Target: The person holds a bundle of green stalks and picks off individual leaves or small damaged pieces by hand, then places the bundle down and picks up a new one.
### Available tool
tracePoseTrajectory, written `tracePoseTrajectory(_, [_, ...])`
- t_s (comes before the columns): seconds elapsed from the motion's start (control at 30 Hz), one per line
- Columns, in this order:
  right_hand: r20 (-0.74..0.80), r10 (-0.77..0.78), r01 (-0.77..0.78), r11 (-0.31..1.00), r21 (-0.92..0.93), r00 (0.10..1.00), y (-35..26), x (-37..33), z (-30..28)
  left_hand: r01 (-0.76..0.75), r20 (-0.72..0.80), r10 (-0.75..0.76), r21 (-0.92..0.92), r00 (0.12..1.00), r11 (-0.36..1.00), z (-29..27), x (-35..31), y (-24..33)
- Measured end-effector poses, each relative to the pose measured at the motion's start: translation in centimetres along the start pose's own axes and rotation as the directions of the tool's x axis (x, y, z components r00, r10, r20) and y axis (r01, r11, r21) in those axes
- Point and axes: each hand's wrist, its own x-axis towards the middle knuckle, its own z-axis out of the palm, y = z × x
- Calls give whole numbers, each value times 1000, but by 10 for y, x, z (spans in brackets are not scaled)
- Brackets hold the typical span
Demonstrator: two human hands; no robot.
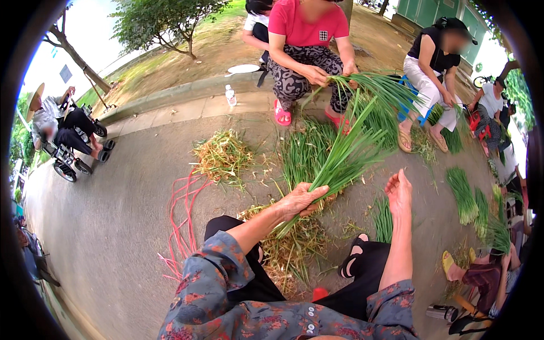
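My left hand [302, 200] is closed around the lower stems of a bunch of green chives [347, 160], whose long leaves fan up to the right. Raised to the right of the bunch, my right hand [399, 191] has its fingers loosely curved and holds nothing that I can see. Between my feet lies a heap of yellowed trimmings [292, 249]. A thick pile of chives [306, 150] rests on the ground beyond my left hand. Close below my right hand, a smaller bundle [383, 220] lies beside my foot.
Pink-red cords [182, 212] lie to the left, near another trimmings heap [224, 154]. Opposite me, a person in a red top [309, 28] handles chives. Several people sit at the right among bundles [462, 194]. A water bottle [230, 95] stands near the kerb.
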Motion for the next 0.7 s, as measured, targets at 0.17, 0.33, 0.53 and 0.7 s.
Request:
tracePoseTrajectory(0.17, [12,0,0,1000,4,1000,1,0,-1,-21,11,21,-12,1000,1000,2,-2,3])
tracePoseTrajectory(0.33, [18,-2,2,1000,4,1000,2,0,0,-26,-22,26,-16,999,1000,2,0,1])
tracePoseTrajectory(0.53, [22,-7,7,1000,3,1000,1,0,-1,2,-53,-2,7,999,1000,2,0,1])
tracePoseTrajectory(0.7, [19,-9,9,1000,7,1000,1,0,0,-16,-51,17,16,999,1000,0,1,-2])
